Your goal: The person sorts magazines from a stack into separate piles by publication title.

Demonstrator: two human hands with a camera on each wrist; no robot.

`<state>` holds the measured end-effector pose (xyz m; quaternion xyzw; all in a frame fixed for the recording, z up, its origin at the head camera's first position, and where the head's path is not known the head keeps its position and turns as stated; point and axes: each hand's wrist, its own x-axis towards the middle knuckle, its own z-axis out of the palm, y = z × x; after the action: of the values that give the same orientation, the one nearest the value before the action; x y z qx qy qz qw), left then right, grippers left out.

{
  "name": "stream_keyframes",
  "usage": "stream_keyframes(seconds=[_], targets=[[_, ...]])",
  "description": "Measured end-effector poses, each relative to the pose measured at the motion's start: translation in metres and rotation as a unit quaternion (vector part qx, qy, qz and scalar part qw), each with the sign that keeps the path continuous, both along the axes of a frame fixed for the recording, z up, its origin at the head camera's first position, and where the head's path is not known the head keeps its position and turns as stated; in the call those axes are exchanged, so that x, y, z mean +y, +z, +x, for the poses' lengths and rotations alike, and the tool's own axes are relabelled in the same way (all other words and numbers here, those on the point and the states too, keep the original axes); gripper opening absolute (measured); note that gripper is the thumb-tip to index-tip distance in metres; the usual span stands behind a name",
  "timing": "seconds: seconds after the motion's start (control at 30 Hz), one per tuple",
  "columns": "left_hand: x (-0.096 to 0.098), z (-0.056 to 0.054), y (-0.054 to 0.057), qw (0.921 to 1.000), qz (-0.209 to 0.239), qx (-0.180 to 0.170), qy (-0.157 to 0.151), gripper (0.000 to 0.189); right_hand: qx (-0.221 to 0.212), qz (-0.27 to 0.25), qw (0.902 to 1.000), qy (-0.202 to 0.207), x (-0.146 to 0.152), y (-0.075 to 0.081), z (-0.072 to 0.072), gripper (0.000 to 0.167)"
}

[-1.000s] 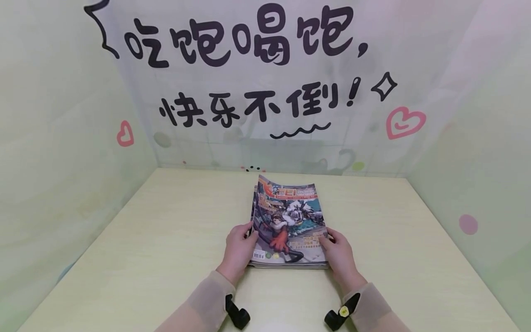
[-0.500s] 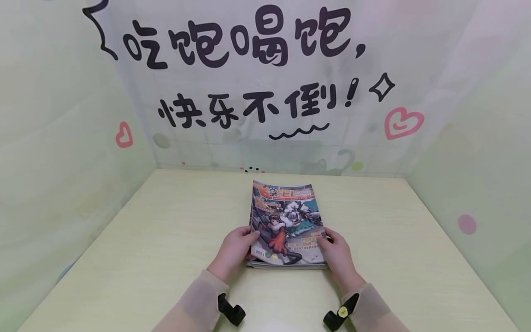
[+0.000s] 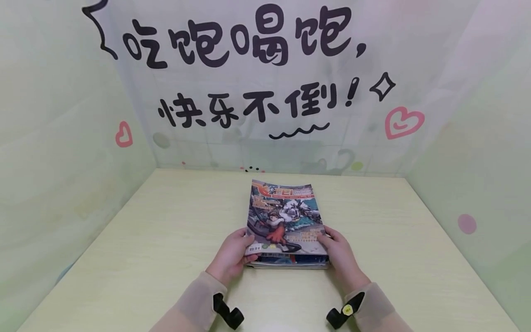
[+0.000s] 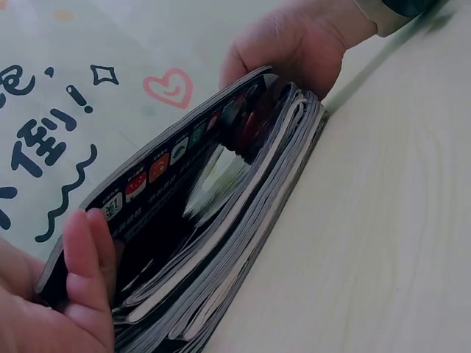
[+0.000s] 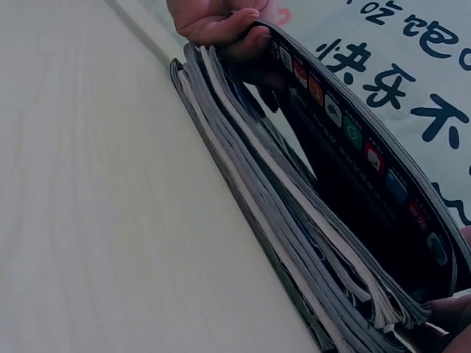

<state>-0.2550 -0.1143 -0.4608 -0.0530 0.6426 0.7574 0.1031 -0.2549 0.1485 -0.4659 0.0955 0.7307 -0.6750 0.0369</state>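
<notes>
A magazine (image 3: 286,221) with a colourful cartoon cover lies between both hands, its near edge raised off a stack of magazines (image 3: 290,265) below. My left hand (image 3: 229,254) grips its left side near the lower corner, thumb on the cover. On the other side my right hand (image 3: 342,252) pinches the right edge, thumb also on top. In the left wrist view, the raised magazine's dark back cover (image 4: 165,184) shows a row of small coloured icons. A gap opens between it and the stacked magazines' edges (image 5: 257,191) in the right wrist view.
The stack rests on a pale wood-grain table (image 3: 166,230). Behind stands a light backdrop (image 3: 265,152) with black lettering and pink hearts, and side panels flank the table. Each wrist wears a small black camera (image 3: 235,318).
The top magazine's near edge has risen off the stack, showing another magazine beneath. Its left side has shifted slightly left along with my left hand. The right hand stays almost in place.
</notes>
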Motion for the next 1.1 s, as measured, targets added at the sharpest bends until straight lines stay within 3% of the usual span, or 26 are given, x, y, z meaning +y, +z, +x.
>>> stream_keyframes(seconds=[0.1, 0.27, 0.5, 0.63, 0.83, 1.1], targets=[[0.0, 0.0, 0.0, 0.9995, 0.027, -0.014, 0.004, 0.038, -0.01, -0.026, 0.9996, 0.012, 0.004, 0.003, 0.0, 0.057], [0.001, 0.002, 0.003, 0.9982, 0.055, -0.022, 0.002, 0.04, -0.006, -0.026, 0.9994, 0.022, 0.006, 0.009, 0.0, 0.056], [0.0, 0.003, 0.003, 0.9982, 0.054, -0.021, -0.013, 0.04, 0.0, 0.024, 0.9993, 0.03, 0.012, 0.016, -0.001, 0.053], [0.0, 0.001, 0.002, 0.9991, 0.036, -0.008, -0.02, 0.042, 0.007, 0.047, 0.9983, 0.034, 0.014, 0.017, -0.002, 0.052], [-0.001, -0.002, 0.003, 0.9987, -0.027, 0.034, -0.027, 0.058, 0.001, 0.037, 0.998, 0.052, 0.016, 0.019, -0.002, 0.051], [0.0, -0.002, 0.002, 0.9934, -0.1, 0.05, -0.023, 0.065, 0.004, 0.043, 0.9968, 0.067, 0.018, 0.018, -0.001, 0.055]])
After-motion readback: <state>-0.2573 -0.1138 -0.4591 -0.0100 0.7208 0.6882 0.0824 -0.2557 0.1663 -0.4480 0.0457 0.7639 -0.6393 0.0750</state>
